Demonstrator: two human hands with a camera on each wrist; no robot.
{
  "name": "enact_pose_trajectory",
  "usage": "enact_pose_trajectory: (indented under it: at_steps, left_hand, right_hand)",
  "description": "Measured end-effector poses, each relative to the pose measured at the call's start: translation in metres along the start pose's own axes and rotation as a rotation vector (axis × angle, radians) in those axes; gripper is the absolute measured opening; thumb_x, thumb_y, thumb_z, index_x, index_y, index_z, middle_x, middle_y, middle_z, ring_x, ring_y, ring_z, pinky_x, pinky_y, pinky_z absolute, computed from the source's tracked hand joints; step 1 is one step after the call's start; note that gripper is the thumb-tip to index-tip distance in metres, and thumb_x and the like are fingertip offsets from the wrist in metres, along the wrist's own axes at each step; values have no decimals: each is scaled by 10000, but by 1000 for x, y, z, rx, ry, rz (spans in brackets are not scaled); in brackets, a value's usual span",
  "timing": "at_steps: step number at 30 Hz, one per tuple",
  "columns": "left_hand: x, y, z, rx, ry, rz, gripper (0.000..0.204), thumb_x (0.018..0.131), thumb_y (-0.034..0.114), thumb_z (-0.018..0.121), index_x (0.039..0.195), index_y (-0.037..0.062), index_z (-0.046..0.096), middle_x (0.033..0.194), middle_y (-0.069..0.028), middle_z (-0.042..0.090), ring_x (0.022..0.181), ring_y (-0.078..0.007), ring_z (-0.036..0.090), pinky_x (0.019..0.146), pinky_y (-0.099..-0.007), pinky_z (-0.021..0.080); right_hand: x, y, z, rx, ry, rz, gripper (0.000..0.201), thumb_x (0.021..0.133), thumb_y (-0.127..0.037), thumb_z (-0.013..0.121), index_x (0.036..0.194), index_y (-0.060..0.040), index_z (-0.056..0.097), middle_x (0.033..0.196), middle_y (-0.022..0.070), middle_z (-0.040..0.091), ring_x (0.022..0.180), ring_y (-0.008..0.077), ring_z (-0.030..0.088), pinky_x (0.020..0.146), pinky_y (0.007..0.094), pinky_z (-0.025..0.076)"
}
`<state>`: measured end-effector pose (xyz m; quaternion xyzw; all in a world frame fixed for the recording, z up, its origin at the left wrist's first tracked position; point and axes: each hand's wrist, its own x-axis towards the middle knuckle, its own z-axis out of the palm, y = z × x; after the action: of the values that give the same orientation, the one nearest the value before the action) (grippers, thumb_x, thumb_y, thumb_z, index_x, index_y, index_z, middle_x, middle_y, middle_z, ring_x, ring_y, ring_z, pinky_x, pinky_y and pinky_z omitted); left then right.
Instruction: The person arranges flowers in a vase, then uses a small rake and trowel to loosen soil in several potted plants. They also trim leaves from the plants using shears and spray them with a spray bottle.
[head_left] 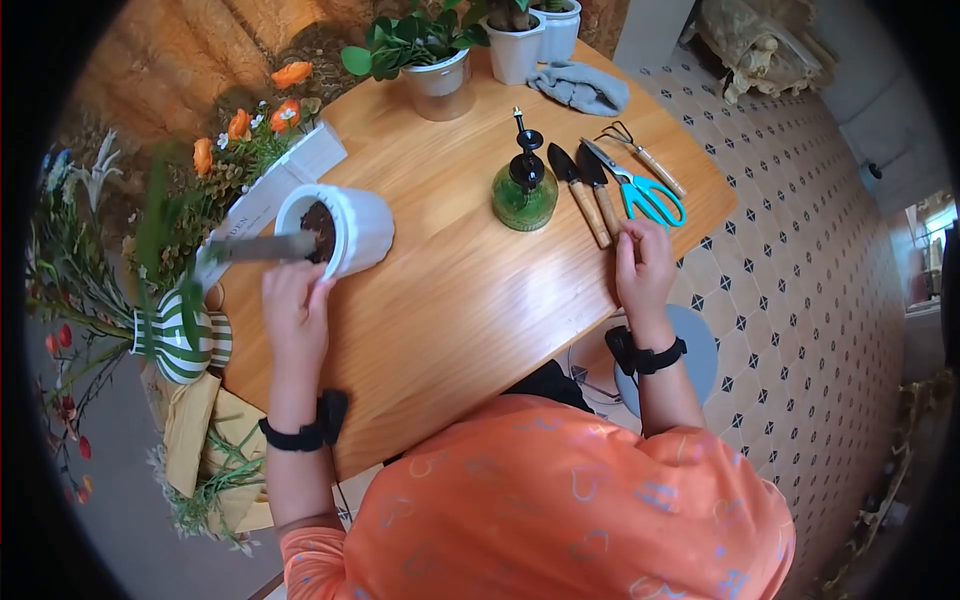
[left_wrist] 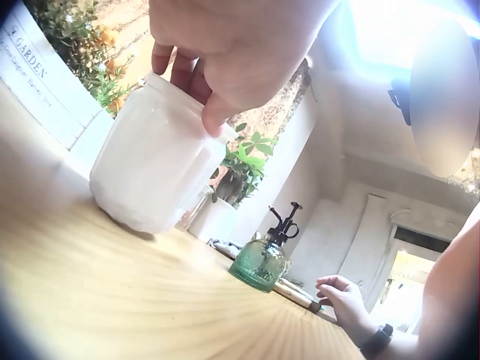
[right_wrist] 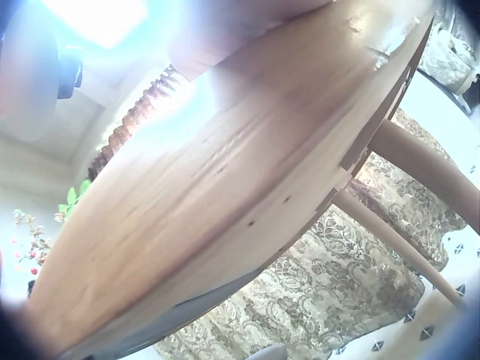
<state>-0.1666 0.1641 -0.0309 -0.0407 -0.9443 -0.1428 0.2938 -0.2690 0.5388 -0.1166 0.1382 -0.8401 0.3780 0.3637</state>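
Observation:
My left hand [head_left: 295, 310] is at the mouth of a white plant pot [head_left: 365, 232] with dark soil [head_left: 318, 228] inside. In the left wrist view, its thumb laps over the outside of the pot rim while the fingers pass behind it, gripping the rim. A blurred grey-brown stem-like stick [head_left: 262, 248] crosses the pot mouth right by the fingertips; I cannot tell whether the hand holds it too. Over the right table edge my right hand [head_left: 647, 262] is idle, fingers loosely curled, near the wooden handles of two small trowels [head_left: 598, 195].
A green glass spray bottle [head_left: 525, 195] stands mid-table. Turquoise-handled scissors [head_left: 640, 190] and a hand rake [head_left: 650, 165] lie at right. Behind are potted plants [head_left: 440, 85] and a grey cloth [head_left: 580, 88]. A white flower box [head_left: 285, 175] and striped vase [head_left: 180, 335] stand left.

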Motion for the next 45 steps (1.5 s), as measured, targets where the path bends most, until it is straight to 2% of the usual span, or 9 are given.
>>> enact_pose_trajectory:
  at_steps: [7,9,12,21,27,33,36,39,45]
  left_hand:
    - [-14,4,-28,-7,29,-90,113,735,32,665,842,19,631,834,-117,608,831,-289,544,758,-367,437]
    - [-11,1,-33,9,-53,55,121,727,44,678,838,31,634,824,-99,610,820,-281,548,749,-368,442]
    - [-10,-2,-32,-4,-103,161,142,706,56,695,835,45,638,824,-74,615,824,-271,551,736,-364,448]
    - [-17,-9,-43,-88,-120,68,193,686,66,708,869,56,645,900,-76,619,885,-273,553,773,-373,450]
    - [-14,4,-46,-112,-125,27,237,673,56,722,898,51,649,986,-100,611,932,-299,549,811,-380,441]
    - [-17,19,-46,-164,-93,-100,211,715,-9,664,922,26,647,1013,-122,611,960,-276,562,847,-347,439]
    - [-18,17,-44,-203,-74,-133,179,752,-5,636,930,10,641,1016,-125,607,969,-261,567,860,-335,438]
    - [-18,16,-42,-230,-51,-158,151,782,7,619,931,-2,637,1013,-127,605,968,-251,570,863,-330,437]
    - [-27,10,-44,-280,8,-216,137,802,25,613,933,-12,628,1009,-126,604,967,-243,569,868,-321,432]
  right_hand:
    - [5,-1,-2,-31,-49,-7,84,794,-14,598,875,-33,607,874,130,613,816,290,592,718,354,475]
    - [7,10,-4,-153,-49,-69,92,803,-35,589,893,-39,609,871,132,612,808,304,588,728,366,471]
    - [22,16,-16,-341,-137,-56,135,800,-67,609,932,-37,607,896,138,601,837,317,575,736,386,464]
    - [42,41,-19,-573,-425,119,308,772,-99,641,1072,-45,602,941,157,586,910,344,568,780,420,467]
    - [62,59,-18,-603,-656,200,316,761,-247,630,962,-2,618,946,229,611,862,376,607,733,437,490]
    - [61,33,-33,-329,-592,419,314,665,-246,632,845,11,654,772,228,631,719,353,629,658,401,492]
    - [60,26,-44,-79,-614,596,324,659,-204,624,879,32,645,698,157,632,635,226,625,603,329,484]
    - [54,32,-48,103,-633,669,286,682,-165,612,882,39,634,684,76,620,612,133,578,566,276,462]
    - [37,28,-67,556,-567,770,320,736,-148,605,1001,28,574,815,20,585,653,88,538,587,215,443]
